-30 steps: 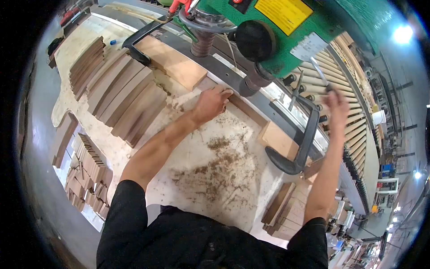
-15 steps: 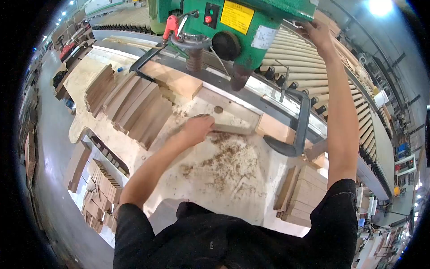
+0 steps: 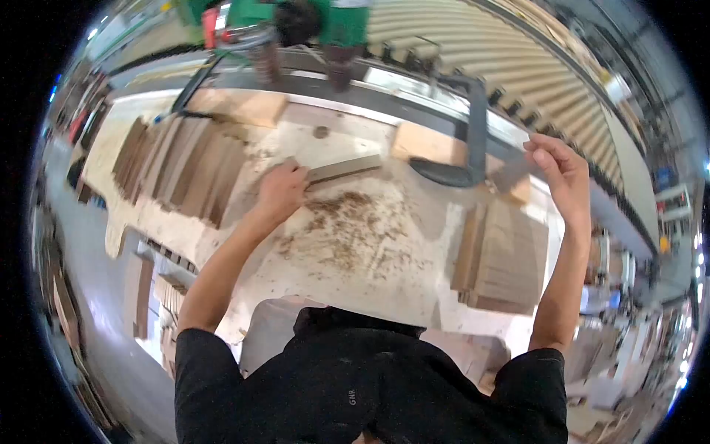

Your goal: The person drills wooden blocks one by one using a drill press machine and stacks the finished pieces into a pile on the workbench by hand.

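Note:
My left hand (image 3: 284,191) is closed on the left end of a short wooden strip (image 3: 345,169), which lies over the pale work board (image 3: 414,259). Brown wood shavings (image 3: 347,229) are scattered just below the strip. My right hand (image 3: 560,169) is raised at the right with its fingers bent and apart, holding nothing, near the black clamp (image 3: 475,133). Several wooden pieces (image 3: 181,166) stand side by side to the left of my left hand. Another stack of wooden pieces (image 3: 506,255) sits below my right hand.
The green drilling machine (image 3: 344,26) stands behind the board. Light wood blocks (image 3: 255,107) lie along the board's back edge, with a second clamp (image 3: 196,85) at the left. Rollers (image 3: 473,44) stretch behind. More wood pieces (image 3: 138,292) are at the lower left.
My right hand has come down from the machine, fingers now apart. The strip has moved away from the right-hand block and tilts slightly, still in my left hand. The whole view has shifted.

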{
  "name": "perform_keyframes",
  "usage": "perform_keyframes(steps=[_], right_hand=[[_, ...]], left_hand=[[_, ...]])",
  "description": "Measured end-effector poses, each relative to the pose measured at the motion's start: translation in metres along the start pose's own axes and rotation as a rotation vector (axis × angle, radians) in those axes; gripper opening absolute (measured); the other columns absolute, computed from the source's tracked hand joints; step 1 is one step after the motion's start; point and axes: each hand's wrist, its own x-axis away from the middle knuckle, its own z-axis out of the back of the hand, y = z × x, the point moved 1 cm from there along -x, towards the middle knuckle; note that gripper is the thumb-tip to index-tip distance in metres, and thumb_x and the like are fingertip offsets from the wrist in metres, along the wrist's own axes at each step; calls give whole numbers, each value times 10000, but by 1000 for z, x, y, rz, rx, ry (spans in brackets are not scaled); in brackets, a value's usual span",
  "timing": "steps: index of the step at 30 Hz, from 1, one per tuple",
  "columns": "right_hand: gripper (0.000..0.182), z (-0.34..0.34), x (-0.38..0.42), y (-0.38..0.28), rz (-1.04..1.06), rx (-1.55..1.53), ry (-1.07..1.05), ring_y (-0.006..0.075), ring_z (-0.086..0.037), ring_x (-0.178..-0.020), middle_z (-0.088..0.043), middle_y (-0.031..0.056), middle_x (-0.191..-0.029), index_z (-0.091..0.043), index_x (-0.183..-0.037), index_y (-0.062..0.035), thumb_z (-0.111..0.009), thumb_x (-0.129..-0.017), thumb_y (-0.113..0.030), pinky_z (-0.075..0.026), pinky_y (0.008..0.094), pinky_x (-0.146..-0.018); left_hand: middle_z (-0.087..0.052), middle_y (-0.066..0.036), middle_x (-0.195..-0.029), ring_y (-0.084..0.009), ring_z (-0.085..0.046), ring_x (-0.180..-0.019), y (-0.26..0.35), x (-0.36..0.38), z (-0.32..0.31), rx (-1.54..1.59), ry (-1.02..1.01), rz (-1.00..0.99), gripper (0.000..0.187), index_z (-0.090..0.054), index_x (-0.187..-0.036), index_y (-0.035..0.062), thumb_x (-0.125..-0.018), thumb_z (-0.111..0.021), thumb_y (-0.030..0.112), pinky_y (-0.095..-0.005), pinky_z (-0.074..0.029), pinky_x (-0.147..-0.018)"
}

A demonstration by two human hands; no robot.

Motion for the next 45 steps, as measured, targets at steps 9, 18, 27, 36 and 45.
perform_keyframes(steps=[9,18,27,36,45], right_hand=[[274,40,204,18,-272,-26,405,155,-677,-952,-719,97,-1055,-664,-1174,26,-681,-944,-122,-523,279,-865],[352,7,321,19,-421,-36,581,174,-642,-944,-667,94,-1102,-672,-1170,-1,-753,-890,-200,-517,304,-851],[348,-9,330,38,-477,104,660,175,-640,-937,-668,87,-1118,-700,-1151,-51,-770,-811,-33,-519,301,-837],[337,-15,330,52,-489,24,734,156,-647,-903,-662,93,-1099,-693,-1148,-36,-744,-820,21,-531,284,-803],[329,-14,336,61,-611,-179,771,114,-646,-899,-686,43,-1007,-651,-1190,9,-697,-866,49,-527,251,-810]], left_hand=[[-587,-165,-1031,-342,-613,-888,168,4,21,294,0,-488,444,-624,-1172,21,-743,-730,-17,-409,-520,-746],[-594,-167,-986,-335,-628,-830,309,39,-16,658,-174,-715,407,-616,-1140,-41,-753,-735,-3,-385,-535,-664],[-595,-151,-980,-291,-645,-748,335,47,-32,667,-84,-641,340,-625,-1103,-5,-788,-749,15,-347,-532,-580],[-590,-144,-936,-285,-628,-733,339,52,-47,677,-84,-615,214,-623,-1001,16,-817,-733,10,-350,-514,-580],[-571,-147,-954,-313,-602,-821,341,54,-52,738,-56,-656,245,-616,-1021,28,-799,-714,-2,-384,-519,-683]])
